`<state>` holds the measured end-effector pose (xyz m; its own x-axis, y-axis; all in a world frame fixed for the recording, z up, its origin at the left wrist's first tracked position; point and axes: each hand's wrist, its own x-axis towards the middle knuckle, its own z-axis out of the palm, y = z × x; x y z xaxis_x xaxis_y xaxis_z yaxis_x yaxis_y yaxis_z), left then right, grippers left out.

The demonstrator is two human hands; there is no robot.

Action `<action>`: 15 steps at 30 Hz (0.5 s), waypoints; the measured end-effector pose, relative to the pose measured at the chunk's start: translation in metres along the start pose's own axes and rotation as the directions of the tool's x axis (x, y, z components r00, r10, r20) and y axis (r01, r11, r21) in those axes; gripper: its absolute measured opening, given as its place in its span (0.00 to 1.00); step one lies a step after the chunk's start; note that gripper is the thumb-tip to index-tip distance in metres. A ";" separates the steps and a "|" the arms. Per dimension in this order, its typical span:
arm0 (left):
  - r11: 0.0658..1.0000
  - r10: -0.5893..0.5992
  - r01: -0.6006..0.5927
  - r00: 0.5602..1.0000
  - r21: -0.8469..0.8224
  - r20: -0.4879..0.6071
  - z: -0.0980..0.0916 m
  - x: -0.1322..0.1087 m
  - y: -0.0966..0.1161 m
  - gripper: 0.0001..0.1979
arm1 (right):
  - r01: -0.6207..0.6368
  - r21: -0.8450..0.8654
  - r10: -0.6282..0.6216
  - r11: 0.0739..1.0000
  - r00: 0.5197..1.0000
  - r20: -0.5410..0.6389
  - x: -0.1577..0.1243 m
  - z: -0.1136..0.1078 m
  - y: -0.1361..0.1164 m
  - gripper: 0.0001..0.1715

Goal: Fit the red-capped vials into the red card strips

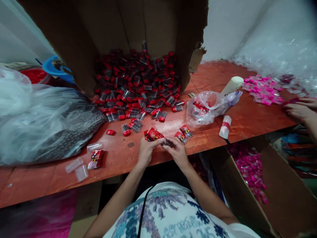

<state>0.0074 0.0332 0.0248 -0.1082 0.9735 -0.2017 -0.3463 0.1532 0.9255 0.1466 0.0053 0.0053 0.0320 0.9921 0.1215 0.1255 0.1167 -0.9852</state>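
Red packets (155, 134) held at the table's (116, 158) front edge, left hand's (146, 150) fingers clamped on them, right hand's (178, 152) fingertips pinched on their dark end (168, 143), two loose packets (186, 131) laid alongside, red-capped vials (138, 86) piled beyond.

Red dominated the scene, with bright pink at the right.
The desk (54, 178) was mottled orange-red; the held packet (155, 134) was red with a pale circular emblem, and 2 packets (186, 131) to its right combined red, yellow and black. Heaped containers (133, 87) showed clear sides, dark contents and red caps. The big bag (61, 115) was translucent over dark dots, the basin (55, 67) blue, the small roll (225, 127) white with 1 red band, the shirt (163, 211) white with purple, teal and navy floral print.
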 end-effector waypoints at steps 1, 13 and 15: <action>1.000 0.007 -0.007 1.000 0.030 -0.004 0.000 0.000 0.000 0.16 | 0.004 -0.012 -0.003 1.000 1.000 0.018 0.000 -0.001 -0.001 0.18; 0.994 -0.105 0.105 0.992 0.000 0.071 0.002 -0.004 -0.010 0.14 | -0.173 0.266 0.181 0.948 0.983 -0.006 0.002 0.006 0.011 0.26; 0.994 -0.110 0.112 0.992 -0.020 0.058 -0.002 -0.006 -0.011 0.14 | -0.149 0.195 0.142 0.969 0.989 0.051 0.001 -0.001 0.010 0.29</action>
<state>0.0096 0.0255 0.0150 -0.0148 0.9589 -0.2835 -0.3747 0.2575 0.8907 0.1490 0.0074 -0.0043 -0.0012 0.9997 -0.0258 -0.0760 -0.0258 -0.9968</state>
